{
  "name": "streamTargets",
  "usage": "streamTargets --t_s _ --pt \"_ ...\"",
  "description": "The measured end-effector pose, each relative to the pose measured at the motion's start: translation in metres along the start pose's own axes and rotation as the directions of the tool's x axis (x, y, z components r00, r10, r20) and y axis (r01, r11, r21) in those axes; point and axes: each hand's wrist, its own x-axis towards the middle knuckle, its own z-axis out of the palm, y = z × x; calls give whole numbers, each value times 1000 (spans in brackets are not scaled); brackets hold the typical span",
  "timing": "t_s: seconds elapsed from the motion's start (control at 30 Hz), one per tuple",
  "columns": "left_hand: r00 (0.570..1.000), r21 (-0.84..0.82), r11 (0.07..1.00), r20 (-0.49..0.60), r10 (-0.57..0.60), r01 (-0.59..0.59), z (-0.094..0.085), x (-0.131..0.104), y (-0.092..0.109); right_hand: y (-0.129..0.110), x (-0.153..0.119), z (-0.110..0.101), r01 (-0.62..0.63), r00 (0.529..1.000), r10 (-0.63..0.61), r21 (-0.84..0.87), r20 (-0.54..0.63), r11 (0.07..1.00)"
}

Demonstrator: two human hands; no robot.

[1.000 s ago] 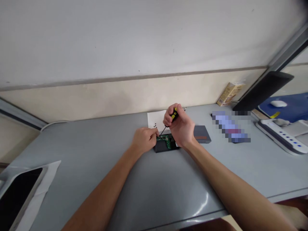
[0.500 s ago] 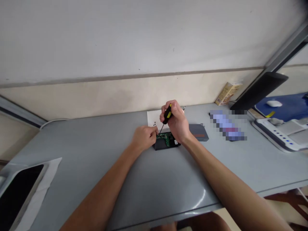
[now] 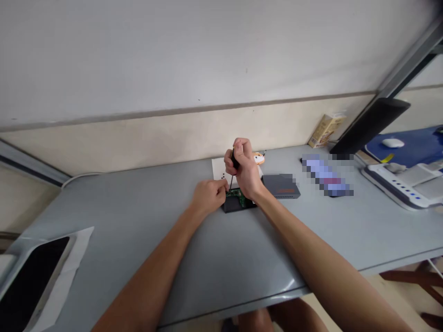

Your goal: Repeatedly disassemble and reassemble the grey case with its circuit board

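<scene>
My right hand [image 3: 243, 167] is wrapped round the dark handle of a screwdriver [image 3: 235, 161], its thin shaft pointing down at a green circuit board [image 3: 243, 199]. That board lies in a black open casing [image 3: 233, 204] on the grey table. At the casing's upper left corner, my left hand [image 3: 209, 196] has its fingers closed close to the screwdriver tip; what they pinch, if anything, is too small to tell. Behind the casing is a white sheet [image 3: 218, 168] with several small dark screws on it, partly hidden by my right hand.
Right of the casing lies a dark grey box [image 3: 281, 185], with an orange and white item [image 3: 259, 158] behind it. Farther right are a blurred-out phone [image 3: 325, 175], a carton [image 3: 325, 131] and a white device [image 3: 398, 186]. A black-screened tablet [image 3: 34, 272] lies at left.
My right hand has shifted left and slightly up, and the screwdriver stands more upright. More of the grey box and the orange and white item shows. My left hand remains at the casing.
</scene>
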Motion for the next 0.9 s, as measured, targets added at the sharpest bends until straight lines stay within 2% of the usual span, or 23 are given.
streamTargets --t_s 0.1,0.27,0.37,0.63,0.9 --pt "1000 -13 1000 3 -14 14 -1 0 1 -5 -4 -2 1 1000 -1 -3 11 1000" --pt "999 -31 999 11 -38 39 0 1 2 -4 -6 3 10 989 2 -81 148 997" --pt "999 -14 999 2 -34 34 0 0 2 -3 -5 3 22 985 -6 -89 172 996" --pt "999 -46 998 10 -47 47 -3 0 7 -10 -8 -1 42 997 -37 74 -75 996" --pt "999 -52 997 7 -48 48 0 1 6 -9 -2 -12 25 994 -21 32 -107 999"
